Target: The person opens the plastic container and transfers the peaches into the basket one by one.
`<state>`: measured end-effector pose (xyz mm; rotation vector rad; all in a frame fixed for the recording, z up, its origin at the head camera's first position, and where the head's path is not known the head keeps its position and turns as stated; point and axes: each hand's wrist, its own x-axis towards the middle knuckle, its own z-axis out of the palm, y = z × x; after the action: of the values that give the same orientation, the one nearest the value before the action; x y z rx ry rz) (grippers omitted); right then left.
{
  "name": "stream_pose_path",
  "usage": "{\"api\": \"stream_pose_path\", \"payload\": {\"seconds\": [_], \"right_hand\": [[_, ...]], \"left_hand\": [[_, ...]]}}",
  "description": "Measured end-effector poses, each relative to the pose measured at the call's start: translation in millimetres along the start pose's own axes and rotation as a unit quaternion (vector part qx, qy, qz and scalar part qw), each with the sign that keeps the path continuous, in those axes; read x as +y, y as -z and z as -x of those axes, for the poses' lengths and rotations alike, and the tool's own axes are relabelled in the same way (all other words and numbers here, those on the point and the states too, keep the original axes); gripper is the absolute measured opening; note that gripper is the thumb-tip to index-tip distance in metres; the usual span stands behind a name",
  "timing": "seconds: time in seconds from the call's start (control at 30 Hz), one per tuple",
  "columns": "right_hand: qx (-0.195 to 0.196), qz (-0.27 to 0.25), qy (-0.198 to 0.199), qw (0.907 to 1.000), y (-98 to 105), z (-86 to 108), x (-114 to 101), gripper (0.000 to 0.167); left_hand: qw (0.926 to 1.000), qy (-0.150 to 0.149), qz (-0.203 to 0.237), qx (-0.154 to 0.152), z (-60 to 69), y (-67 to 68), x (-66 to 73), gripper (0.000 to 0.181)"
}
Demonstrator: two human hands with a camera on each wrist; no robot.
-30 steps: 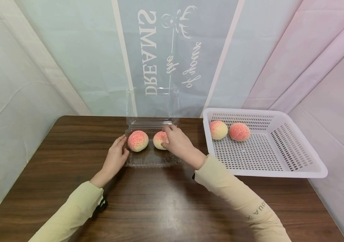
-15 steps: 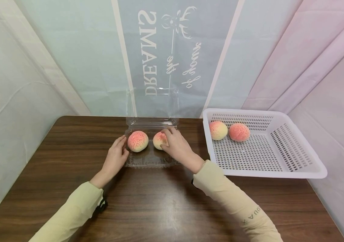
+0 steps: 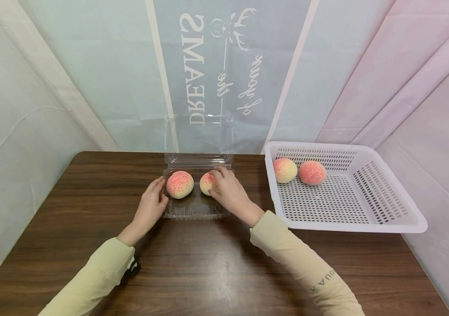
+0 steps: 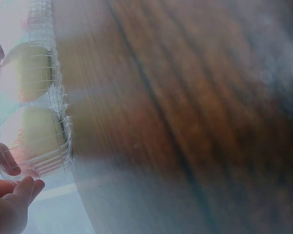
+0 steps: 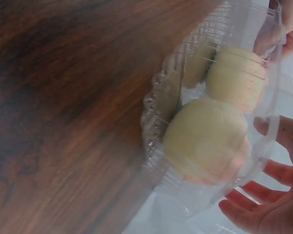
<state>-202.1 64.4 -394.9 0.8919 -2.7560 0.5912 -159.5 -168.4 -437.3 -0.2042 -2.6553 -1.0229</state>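
Note:
A clear hinged container [image 3: 197,215] stands on the table with its lid [image 3: 200,140] raised. Inside, side by side, lie a left pink-and-yellow peach [image 3: 180,184] and a right one [image 3: 206,183]. My left hand [image 3: 150,210] holds the container's left edge; in the left wrist view its fingers [image 4: 10,161] and thumb pinch the rim. Beside the right peach is my right hand [image 3: 230,191], partly covering it in the head view. In the right wrist view, my right hand [image 5: 276,195] has spread fingers around the container's edge; whether they touch the peach is unclear.
A white perforated basket [image 3: 360,227] stands on the right side of the table, with a yellow-pink peach [image 3: 285,170] and a pinker peach [image 3: 313,172] at its back left. A curtain with printed lettering hangs behind the table [image 3: 193,272].
My right wrist and forearm have moved slightly left and toward me, and the right peach has shifted slightly left. My left hand and the basket stay in place.

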Motion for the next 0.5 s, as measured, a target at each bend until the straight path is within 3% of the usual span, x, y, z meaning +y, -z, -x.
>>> {"api": "stream_pose_path", "payload": {"seconds": [0.5], "right_hand": [[-0.001,0.011,0.001,0.9999,-7.8,-3.0,4.9,0.050]], "left_hand": [[1.0000,-0.003,0.001,0.005,-0.1,-0.3,0.3,0.045]]}}
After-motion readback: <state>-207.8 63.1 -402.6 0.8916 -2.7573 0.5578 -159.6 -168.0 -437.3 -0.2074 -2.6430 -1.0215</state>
